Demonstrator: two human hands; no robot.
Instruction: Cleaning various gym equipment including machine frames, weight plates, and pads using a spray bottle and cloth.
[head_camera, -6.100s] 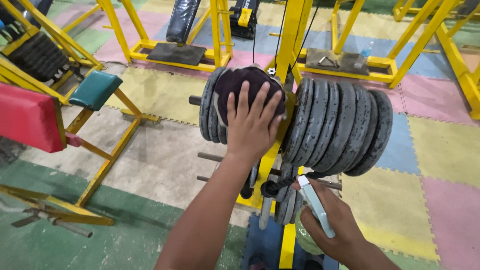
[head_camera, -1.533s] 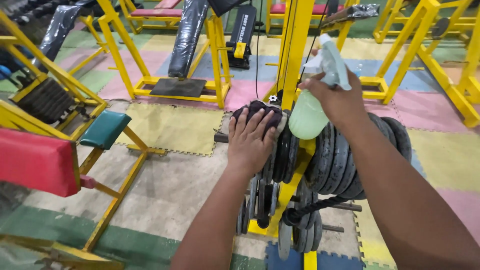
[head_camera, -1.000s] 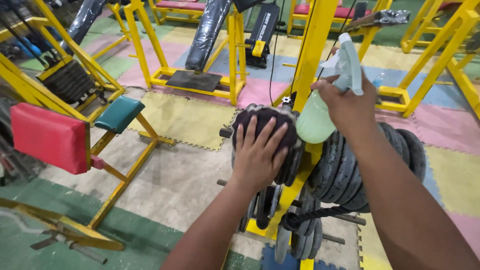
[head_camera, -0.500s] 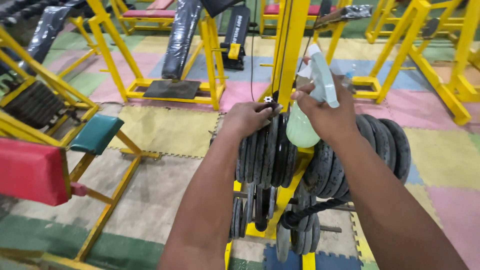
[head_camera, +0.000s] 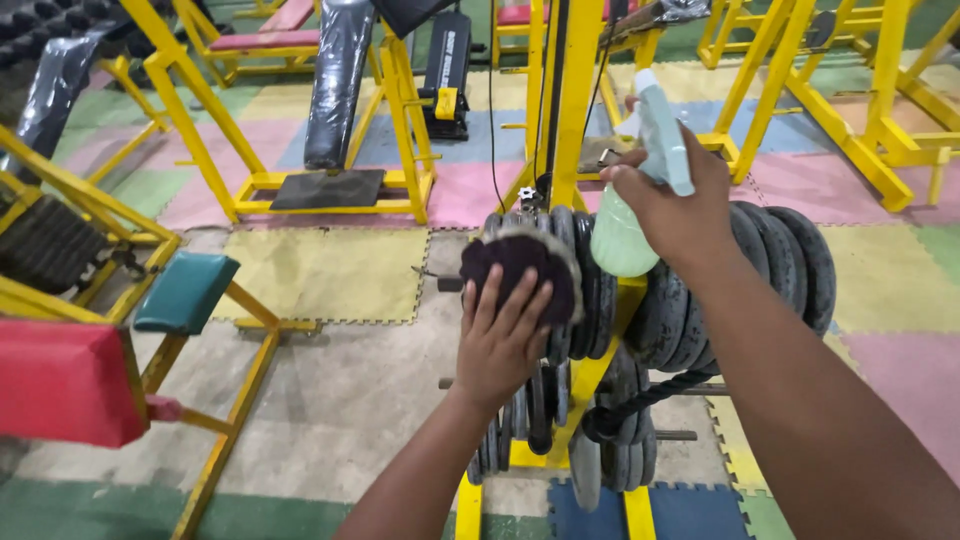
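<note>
My left hand (head_camera: 503, 338) presses a dark purple cloth (head_camera: 522, 268) flat against the outer face of the grey weight plates (head_camera: 590, 290) stacked on the left side of a yellow plate rack (head_camera: 566, 110). My right hand (head_camera: 672, 205) holds a pale green spray bottle (head_camera: 628, 225) with a light blue trigger head, raised above the plates and close to the rack's upright. A second stack of larger grey plates (head_camera: 790, 270) hangs on the rack's right side, partly hidden by my right forearm.
Smaller plates and a black coiled cable (head_camera: 640, 400) hang lower on the rack. A yellow bench frame with a teal pad (head_camera: 186, 291) and a red pad (head_camera: 62, 382) stands at left. More yellow machines (head_camera: 330, 120) stand behind on coloured foam floor tiles.
My left hand moved from the top edge of the plates down onto their outer face, with the cloth under its fingers. The spray bottle stays raised by the upright.
</note>
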